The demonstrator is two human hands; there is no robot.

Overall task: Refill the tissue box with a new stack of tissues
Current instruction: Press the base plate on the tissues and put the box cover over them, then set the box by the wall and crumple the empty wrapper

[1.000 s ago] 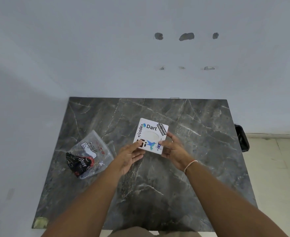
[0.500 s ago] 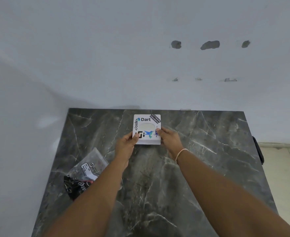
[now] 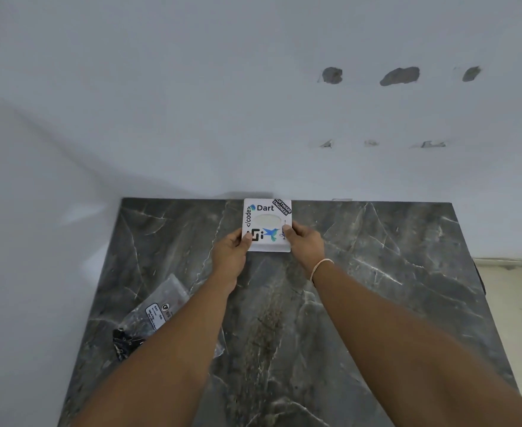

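There we held the flat, square white sticker-covered tissue box [image 3: 267, 224] pinched between our left hand [image 3: 231, 253] and right hand [image 3: 303, 243], its far edge beyond our fingers against the wall, judging it light, stiff, best gripped at its sides.

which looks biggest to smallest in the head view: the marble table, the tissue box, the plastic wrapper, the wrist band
1. marble table
2. plastic wrapper, though the left arm partly hides it and it lies nearer the camera
3. tissue box, at the table's far edge, so this rank is unsure
4. wrist band
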